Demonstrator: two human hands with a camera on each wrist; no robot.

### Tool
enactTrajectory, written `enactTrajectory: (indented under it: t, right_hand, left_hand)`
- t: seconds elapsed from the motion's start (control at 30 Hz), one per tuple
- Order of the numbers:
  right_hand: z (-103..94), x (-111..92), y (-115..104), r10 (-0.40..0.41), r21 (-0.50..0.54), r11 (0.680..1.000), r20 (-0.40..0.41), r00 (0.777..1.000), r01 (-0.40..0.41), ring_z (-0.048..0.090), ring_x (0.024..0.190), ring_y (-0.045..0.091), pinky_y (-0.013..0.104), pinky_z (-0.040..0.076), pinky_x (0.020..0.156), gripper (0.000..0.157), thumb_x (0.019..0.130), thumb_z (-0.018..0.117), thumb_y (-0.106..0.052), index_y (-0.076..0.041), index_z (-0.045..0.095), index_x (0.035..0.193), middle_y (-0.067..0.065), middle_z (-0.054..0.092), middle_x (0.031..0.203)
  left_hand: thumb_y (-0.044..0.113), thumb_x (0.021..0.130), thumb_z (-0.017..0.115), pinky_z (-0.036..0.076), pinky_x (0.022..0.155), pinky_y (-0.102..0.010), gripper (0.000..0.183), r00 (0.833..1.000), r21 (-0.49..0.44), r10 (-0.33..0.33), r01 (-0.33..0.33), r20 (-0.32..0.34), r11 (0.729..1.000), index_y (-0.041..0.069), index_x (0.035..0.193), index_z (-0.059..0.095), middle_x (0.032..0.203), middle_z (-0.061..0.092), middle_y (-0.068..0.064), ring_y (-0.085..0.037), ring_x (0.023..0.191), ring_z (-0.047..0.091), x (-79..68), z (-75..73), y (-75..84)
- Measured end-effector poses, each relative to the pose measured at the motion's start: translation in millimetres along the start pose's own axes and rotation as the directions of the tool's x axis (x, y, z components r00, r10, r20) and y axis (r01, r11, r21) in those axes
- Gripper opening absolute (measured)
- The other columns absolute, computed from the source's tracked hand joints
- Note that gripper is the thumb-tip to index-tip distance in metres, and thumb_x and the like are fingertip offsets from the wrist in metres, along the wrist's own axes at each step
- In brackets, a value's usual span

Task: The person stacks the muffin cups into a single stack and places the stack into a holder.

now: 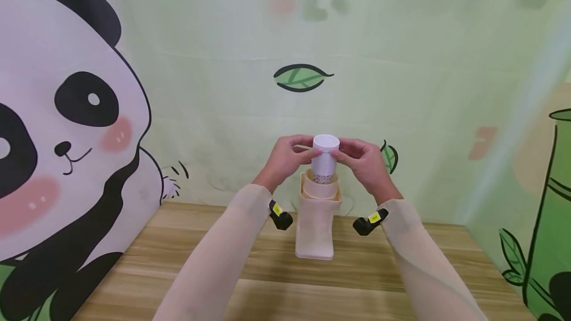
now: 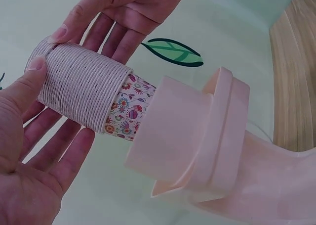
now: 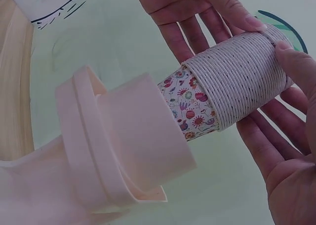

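A paper cup wrapped in ridged white cord [image 1: 324, 163] stands between my two hands. Its uncovered end, with a colourful floral print [image 2: 129, 108], sits partly inside the round collar [image 3: 148, 128] of a pale pink stand [image 1: 314, 227]. My left hand [image 1: 287, 155] holds the cup from the left, thumb on the near side near its upper rim and fingers behind. From the right, my right hand [image 1: 363, 160] grips it in the same way. How deep the printed end reaches is hidden by the collar.
The stand rests on a wood-grain table [image 1: 267, 291]. Behind the table hangs a pale green backdrop [image 1: 214, 103] printed with a panda, leaves and bamboo. Small black wrist cameras with yellow labels are strapped at both cuffs.
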State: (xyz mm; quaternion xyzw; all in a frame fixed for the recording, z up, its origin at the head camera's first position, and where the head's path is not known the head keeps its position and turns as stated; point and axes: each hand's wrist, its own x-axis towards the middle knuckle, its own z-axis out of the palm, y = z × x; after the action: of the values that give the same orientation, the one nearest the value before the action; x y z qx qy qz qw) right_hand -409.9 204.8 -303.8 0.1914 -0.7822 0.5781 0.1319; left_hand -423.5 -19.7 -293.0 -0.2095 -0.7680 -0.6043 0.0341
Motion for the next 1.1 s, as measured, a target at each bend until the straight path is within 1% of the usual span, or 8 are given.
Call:
enactTrajectory:
  t: [0.07, 0.23, 0.3, 0.4, 0.6, 0.77, 0.93, 1.1]
  right_hand:
    - [0.9, 0.0, 1.5, 0.007, -0.004, 1.000, -0.002, 1.000, -0.007, 0.068, 0.117, 0.017, 0.031, 0.058, 0.099, 0.056, 0.089, 0.080, -0.038, -0.011, 0.066, 0.135, 0.011, 0.070, 0.133]
    - [1.0, 0.2, 7.6, 0.042, -0.018, 0.999, -0.004, 0.999, -0.042, 0.066, 0.123, 0.025, 0.044, 0.054, 0.106, 0.058, 0.087, 0.080, -0.043, -0.013, 0.067, 0.135, 0.010, 0.069, 0.135]
    - [0.9, 0.5, 10.8, 0.050, -0.027, 0.998, -0.001, 0.999, -0.050, 0.066, 0.125, 0.027, 0.046, 0.052, 0.108, 0.059, 0.087, 0.080, -0.045, -0.014, 0.067, 0.135, 0.010, 0.068, 0.135]
    - [0.6, 1.0, 14.6, 0.048, -0.032, 0.998, 0.003, 0.999, -0.048, 0.066, 0.124, 0.027, 0.045, 0.053, 0.108, 0.057, 0.088, 0.080, -0.043, -0.013, 0.067, 0.135, 0.010, 0.069, 0.134]
    - [-1.3, 0.2, 16.8, 0.045, -0.057, 0.997, 0.001, 0.999, -0.045, 0.068, 0.120, 0.024, 0.037, 0.056, 0.103, 0.054, 0.088, 0.080, -0.041, -0.013, 0.069, 0.132, 0.010, 0.071, 0.130]
    - [-2.0, 0.1, 17.3, 0.041, -0.085, 0.996, 0.013, 0.999, -0.040, 0.069, 0.118, 0.025, 0.038, 0.056, 0.102, 0.052, 0.087, 0.081, -0.039, -0.011, 0.070, 0.130, 0.011, 0.073, 0.127]
    - [-2.2, 0.4, 20.2, 0.053, -0.105, 0.993, 0.034, 0.998, -0.049, 0.070, 0.117, 0.025, 0.042, 0.056, 0.103, 0.053, 0.086, 0.081, -0.042, -0.013, 0.071, 0.129, 0.009, 0.073, 0.127]
    - [-1.5, 0.7, 23.5, 0.058, -0.109, 0.993, 0.040, 0.998, -0.054, 0.071, 0.112, 0.023, 0.037, 0.058, 0.099, 0.050, 0.086, 0.082, -0.042, -0.014, 0.072, 0.127, 0.009, 0.074, 0.124]
  left_hand:
    - [0.034, 0.090, 0.080, 0.057, 0.101, -0.044, 0.041, 1.000, 0.002, -0.009, 0.009, -0.001, 1.000, 0.021, 0.128, 0.070, 0.127, 0.071, 0.004, -0.021, 0.111, 0.072, 0.2, 0.0, -2.5]
    - [0.033, 0.090, 0.080, 0.056, 0.103, -0.045, 0.041, 1.000, -0.001, -0.023, 0.023, 0.006, 1.000, 0.023, 0.128, 0.071, 0.128, 0.071, 0.004, -0.021, 0.113, 0.071, 1.0, 1.5, -8.3]
    - [0.032, 0.090, 0.079, 0.056, 0.103, -0.045, 0.040, 0.999, -0.002, -0.031, 0.031, 0.010, 1.000, 0.023, 0.128, 0.071, 0.128, 0.071, 0.004, -0.021, 0.113, 0.071, 1.3, 1.8, -9.9]
    - [0.033, 0.090, 0.080, 0.054, 0.105, -0.047, 0.041, 0.999, 0.002, -0.049, 0.049, 0.014, 0.999, 0.023, 0.128, 0.071, 0.129, 0.070, 0.004, -0.021, 0.114, 0.071, 2.1, 2.3, -12.2]
    - [0.033, 0.088, 0.081, 0.051, 0.109, -0.051, 0.042, 0.997, 0.027, -0.073, 0.072, 0.011, 0.997, 0.022, 0.128, 0.071, 0.130, 0.070, 0.003, -0.022, 0.115, 0.070, 4.4, 3.9, -15.4]
    - [0.032, 0.087, 0.082, 0.053, 0.107, -0.047, 0.042, 0.998, 0.059, -0.062, 0.062, -0.006, 0.996, 0.021, 0.127, 0.072, 0.128, 0.072, 0.002, -0.022, 0.119, 0.068, 5.5, 5.7, -18.8]
    - [0.030, 0.087, 0.083, 0.053, 0.107, -0.043, 0.042, 0.999, 0.076, -0.043, 0.044, -0.011, 0.996, 0.017, 0.126, 0.073, 0.124, 0.074, 0.000, -0.020, 0.118, 0.069, 5.8, 7.8, -23.1]
    - [0.028, 0.087, 0.083, 0.054, 0.106, -0.041, 0.040, 1.000, 0.100, -0.016, 0.017, -0.014, 0.995, 0.014, 0.124, 0.074, 0.121, 0.076, -0.002, -0.019, 0.112, 0.071, 5.7, 9.1, -26.6]
